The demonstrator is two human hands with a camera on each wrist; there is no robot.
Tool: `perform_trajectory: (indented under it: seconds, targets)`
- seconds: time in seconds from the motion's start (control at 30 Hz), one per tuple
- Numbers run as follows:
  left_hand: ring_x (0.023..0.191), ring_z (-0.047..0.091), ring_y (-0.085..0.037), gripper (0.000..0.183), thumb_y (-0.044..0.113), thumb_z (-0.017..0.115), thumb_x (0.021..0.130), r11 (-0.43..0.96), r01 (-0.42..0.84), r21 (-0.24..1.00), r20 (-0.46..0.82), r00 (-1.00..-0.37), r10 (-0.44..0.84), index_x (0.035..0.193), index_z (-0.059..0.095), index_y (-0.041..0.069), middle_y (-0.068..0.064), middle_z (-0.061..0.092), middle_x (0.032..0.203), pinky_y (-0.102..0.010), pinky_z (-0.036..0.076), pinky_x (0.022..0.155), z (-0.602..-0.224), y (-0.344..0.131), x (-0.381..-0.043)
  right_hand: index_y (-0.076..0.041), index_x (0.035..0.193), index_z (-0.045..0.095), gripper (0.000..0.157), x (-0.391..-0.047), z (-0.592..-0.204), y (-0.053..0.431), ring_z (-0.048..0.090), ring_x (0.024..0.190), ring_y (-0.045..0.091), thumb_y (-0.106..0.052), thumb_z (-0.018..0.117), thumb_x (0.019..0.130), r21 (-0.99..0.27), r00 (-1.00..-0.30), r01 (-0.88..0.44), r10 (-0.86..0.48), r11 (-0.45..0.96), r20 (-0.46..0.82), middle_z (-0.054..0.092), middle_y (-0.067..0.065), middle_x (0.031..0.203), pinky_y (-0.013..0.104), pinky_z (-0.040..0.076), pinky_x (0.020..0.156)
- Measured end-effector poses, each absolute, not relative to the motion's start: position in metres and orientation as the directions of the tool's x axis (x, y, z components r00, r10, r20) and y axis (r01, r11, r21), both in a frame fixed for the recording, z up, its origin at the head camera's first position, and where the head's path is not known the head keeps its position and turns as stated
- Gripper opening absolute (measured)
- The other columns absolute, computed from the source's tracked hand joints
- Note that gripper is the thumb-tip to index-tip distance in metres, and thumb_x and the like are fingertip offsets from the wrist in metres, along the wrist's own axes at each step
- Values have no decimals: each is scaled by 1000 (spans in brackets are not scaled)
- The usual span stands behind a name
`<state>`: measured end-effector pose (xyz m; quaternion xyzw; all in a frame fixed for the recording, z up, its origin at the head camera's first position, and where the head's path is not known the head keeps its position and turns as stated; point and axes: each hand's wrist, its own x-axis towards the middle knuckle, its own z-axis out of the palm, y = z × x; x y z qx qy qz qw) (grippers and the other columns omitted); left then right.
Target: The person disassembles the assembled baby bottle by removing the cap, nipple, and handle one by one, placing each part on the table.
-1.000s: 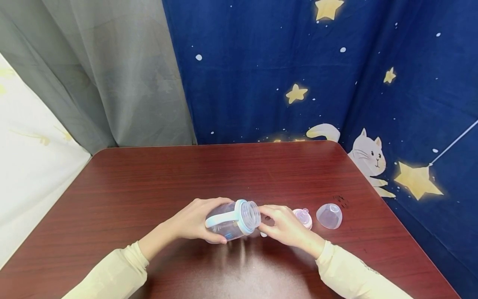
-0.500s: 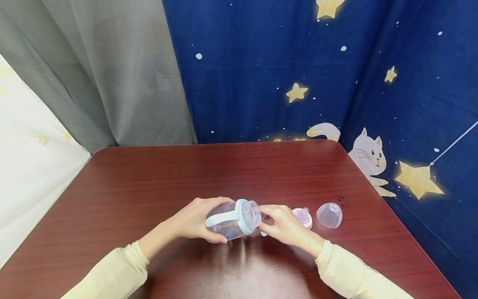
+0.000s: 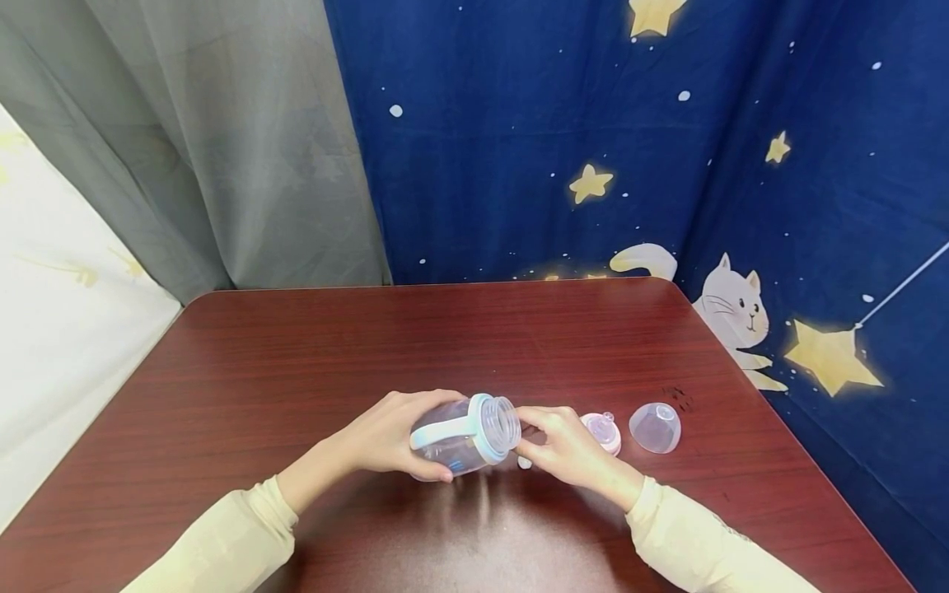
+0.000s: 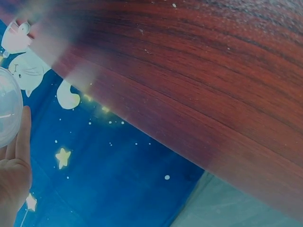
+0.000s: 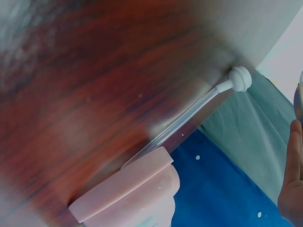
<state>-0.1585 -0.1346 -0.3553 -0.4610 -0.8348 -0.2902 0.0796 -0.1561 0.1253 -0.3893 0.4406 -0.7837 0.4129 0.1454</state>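
Note:
My left hand (image 3: 396, 432) grips a clear baby bottle (image 3: 448, 453) round its body, fingers over the far side and thumb at the front. The bottle lies tilted on its side, its open threaded mouth facing right, with a pale blue collar and handle. In the left wrist view, the bottle (image 4: 9, 109) and left hand (image 4: 14, 177) show only at the edge. My right hand (image 3: 567, 445) holds the bottle's mouth, thumb and forefinger bent at the rim. Beneath it lies a straw (image 5: 184, 116) with a white weighted end (image 3: 524, 463), mostly hidden in the head view.
Right of the right hand sits a pink nipple ring (image 3: 602, 432) with a clear nipple. A clear dome cap (image 3: 655, 428) stands beyond it. All rest on a dark red wooden table (image 3: 415, 346), with grey and blue curtains (image 3: 504, 123) behind.
Both hands and the bottle stay almost still, apart from a very slight shift to the right in the head view.

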Motion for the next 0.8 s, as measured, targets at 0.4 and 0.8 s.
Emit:
perform_trajectory:
  seconds: [0.4, 0.8]
  targets:
    - [79, 53, -1, 75, 55, 72, 60, 401, 818, 412, 401, -558, 726, 120, 47, 16, 10, 56, 101, -17, 43, 66, -355, -134, -158, -3, 92, 63, 20, -154, -390, 126, 60, 69, 5, -1, 68, 72, -542, -583, -799, -561, 261, 588, 64, 2, 83, 16, 46, 61]
    - [78, 53, -2, 74, 54, 71, 61, 404, 812, 421, 392, -564, 726, 119, 47, 16, 11, 56, 99, -18, 43, 66, -354, -133, -158, -1, 93, 63, 22, -154, -392, 128, 61, 70, 7, 2, 67, 72, -547, -567, -806, -564, 227, 600, 65, 5, 86, 18, 47, 61]
